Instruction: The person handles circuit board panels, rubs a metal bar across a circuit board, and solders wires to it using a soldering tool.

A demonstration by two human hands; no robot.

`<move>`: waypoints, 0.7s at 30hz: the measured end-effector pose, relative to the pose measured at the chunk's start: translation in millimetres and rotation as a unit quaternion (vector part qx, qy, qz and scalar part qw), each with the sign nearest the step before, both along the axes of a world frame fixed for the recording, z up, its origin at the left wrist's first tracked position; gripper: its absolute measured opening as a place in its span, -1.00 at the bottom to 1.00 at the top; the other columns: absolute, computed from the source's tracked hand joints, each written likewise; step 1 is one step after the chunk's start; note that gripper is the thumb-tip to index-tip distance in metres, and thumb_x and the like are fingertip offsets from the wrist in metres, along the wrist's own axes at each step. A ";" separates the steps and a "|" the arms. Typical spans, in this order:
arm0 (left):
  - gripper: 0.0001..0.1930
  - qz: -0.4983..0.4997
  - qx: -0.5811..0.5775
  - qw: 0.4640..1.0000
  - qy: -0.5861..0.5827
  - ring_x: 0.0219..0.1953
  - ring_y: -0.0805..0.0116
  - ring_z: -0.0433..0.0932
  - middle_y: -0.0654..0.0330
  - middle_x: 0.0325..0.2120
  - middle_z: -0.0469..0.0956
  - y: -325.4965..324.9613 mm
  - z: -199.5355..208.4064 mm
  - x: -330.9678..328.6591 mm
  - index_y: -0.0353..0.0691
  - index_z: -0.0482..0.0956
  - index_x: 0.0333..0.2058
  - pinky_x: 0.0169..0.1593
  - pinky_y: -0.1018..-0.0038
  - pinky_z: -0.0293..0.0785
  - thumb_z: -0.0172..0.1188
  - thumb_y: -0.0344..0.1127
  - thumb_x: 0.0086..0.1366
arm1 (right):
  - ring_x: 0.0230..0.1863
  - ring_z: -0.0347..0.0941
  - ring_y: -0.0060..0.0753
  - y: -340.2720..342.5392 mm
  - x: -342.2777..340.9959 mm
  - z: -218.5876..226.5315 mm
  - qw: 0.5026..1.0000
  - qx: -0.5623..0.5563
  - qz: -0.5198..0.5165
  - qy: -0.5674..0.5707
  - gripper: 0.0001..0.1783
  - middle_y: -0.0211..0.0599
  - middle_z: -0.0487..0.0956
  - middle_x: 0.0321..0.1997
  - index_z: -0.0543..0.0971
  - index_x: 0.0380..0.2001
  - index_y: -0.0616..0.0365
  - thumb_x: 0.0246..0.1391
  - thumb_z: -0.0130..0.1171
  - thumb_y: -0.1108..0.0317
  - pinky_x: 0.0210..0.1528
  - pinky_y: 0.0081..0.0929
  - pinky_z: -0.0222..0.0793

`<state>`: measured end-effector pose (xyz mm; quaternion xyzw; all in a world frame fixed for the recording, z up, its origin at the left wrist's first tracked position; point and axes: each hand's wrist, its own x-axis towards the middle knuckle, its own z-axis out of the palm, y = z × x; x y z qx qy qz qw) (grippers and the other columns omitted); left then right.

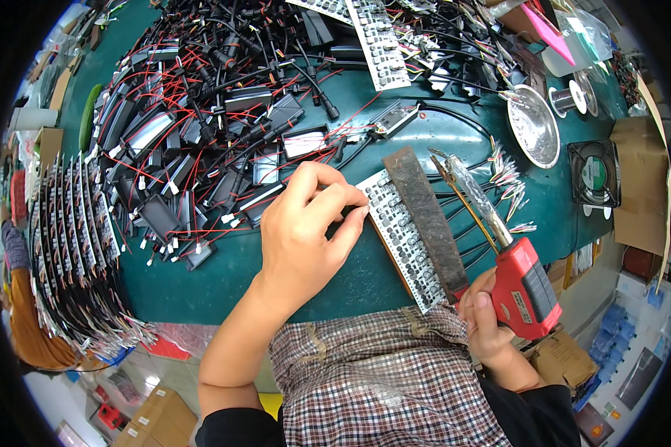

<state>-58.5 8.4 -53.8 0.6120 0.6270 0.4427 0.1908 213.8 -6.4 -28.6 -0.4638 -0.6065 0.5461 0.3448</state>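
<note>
My right hand (484,316) is closed round the handle of a red and black soldering gun (528,290). Its long tip slants up and left over several black cables (455,205). Beside it, at the table's front edge, lies a white circuit board panel (404,238) with rows of small dark parts. A dark, worn flat bar (425,223) rests along the panel's right side, and the cables run out from there. My left hand (302,227) has thumb and forefinger pinched together at the panel's left edge; what they hold, if anything, is too small to name.
A large heap of black housings with red wires (201,112) covers the back left. More wired boards (74,246) hang over the left edge. At right are a shiny metal bowl (533,125), a solder wire spool (568,99) and a black fan (594,173). A finished-looking module (395,119) lies behind the panel.
</note>
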 end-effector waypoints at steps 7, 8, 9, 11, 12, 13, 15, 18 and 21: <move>-0.85 -0.012 -0.001 1.000 0.020 -0.47 0.49 0.51 0.22 -0.36 0.45 1.6 -1.8 -2.7 -0.28 0.60 -0.43 -0.46 0.60 0.49 0.36 -0.61 0.00 | -0.75 0.09 -0.70 0.3 -3.7 1.0 1.000 0.006 -0.008 0.012 -0.90 -0.30 0.33 -0.50 0.30 -0.28 0.23 0.19 -0.01 0.49 -0.69 -0.64 0.21; -0.85 -0.016 -0.005 1.000 0.019 -0.47 0.49 0.51 0.22 -0.34 0.45 1.7 -2.0 -3.1 -0.27 0.60 -0.43 -0.45 0.60 0.49 0.36 -0.60 0.01 | -0.75 0.09 -0.70 0.3 -3.7 0.9 1.000 0.006 -0.007 0.012 -0.90 -0.30 0.33 -0.50 0.30 -0.28 0.23 0.19 -0.01 0.49 -0.69 -0.64 0.21; -0.85 -0.015 -0.005 1.000 0.019 -0.47 0.49 0.51 0.22 -0.34 0.45 1.9 -1.9 -3.0 -0.27 0.60 -0.43 -0.45 0.60 0.49 0.36 -0.60 0.01 | -0.75 0.09 -0.70 0.3 -3.6 0.7 1.000 0.008 -0.007 0.010 -0.91 -0.31 0.32 -0.51 0.30 -0.28 0.23 0.19 -0.02 0.49 -0.69 -0.63 0.21; -0.85 -0.016 -0.010 1.000 0.008 -0.48 0.50 0.51 0.21 -0.30 0.44 2.2 -1.2 -2.5 -0.25 0.60 -0.43 -0.45 0.56 0.47 0.36 -0.57 0.02 | -0.75 0.09 -0.70 0.3 -3.1 0.0 1.000 0.010 -0.006 0.008 -0.91 -0.31 0.32 -0.51 0.30 -0.29 0.23 0.19 -0.02 0.50 -0.69 -0.63 0.21; -0.85 -0.015 -0.011 1.000 0.008 -0.48 0.50 0.51 0.21 -0.30 0.44 2.4 -0.5 -2.6 -0.25 0.60 -0.43 -0.45 0.56 0.47 0.36 -0.57 0.02 | -0.76 0.09 -0.70 0.6 -2.1 -0.7 1.000 0.010 -0.004 0.009 -0.91 -0.31 0.32 -0.52 0.30 -0.29 0.23 0.19 -0.02 0.50 -0.69 -0.63 0.20; -0.85 -0.025 -0.013 0.999 0.025 -0.49 0.49 0.51 0.21 -0.29 0.43 2.8 0.4 -2.7 -0.24 0.59 -0.43 -0.45 0.54 0.46 0.36 -0.56 0.01 | -0.76 0.08 -0.70 0.6 -1.7 -0.9 1.000 0.010 -0.001 0.011 -0.91 -0.31 0.32 -0.52 0.30 -0.30 0.23 0.19 -0.02 0.50 -0.69 -0.64 0.20; -0.85 -0.034 -0.016 0.998 0.042 -0.49 0.49 0.51 0.20 -0.28 0.43 3.7 1.0 -3.3 -0.23 0.59 -0.43 -0.45 0.52 0.45 0.36 -0.55 0.00 | -0.76 0.08 -0.70 0.3 -3.5 0.7 1.000 0.013 -0.004 0.011 -0.91 -0.31 0.32 -0.52 0.30 -0.30 0.23 0.19 -0.01 0.49 -0.70 -0.64 0.20; -0.83 -0.070 0.027 0.991 0.109 -0.49 0.45 0.52 0.20 -0.27 0.43 4.5 -1.6 -6.3 -0.23 0.59 -0.40 -0.44 0.51 0.44 0.36 -0.55 0.00 | -0.76 0.07 -0.70 -0.2 -6.4 3.2 1.000 0.016 -0.009 0.011 -0.91 -0.31 0.33 -0.52 0.30 -0.30 0.24 0.19 -0.01 0.49 -0.70 -0.64 0.19; -0.84 -0.081 0.019 0.996 0.039 -0.47 0.46 0.54 0.18 -0.25 0.44 1.7 -6.6 -11.2 -0.24 0.59 -0.37 -0.44 0.54 0.45 0.35 -0.56 0.04 | -0.77 0.06 -0.71 -0.4 -6.8 3.4 1.000 0.017 -0.013 0.007 -0.90 -0.30 0.33 -0.51 0.30 -0.29 0.24 0.19 -0.01 0.49 -0.71 -0.65 0.18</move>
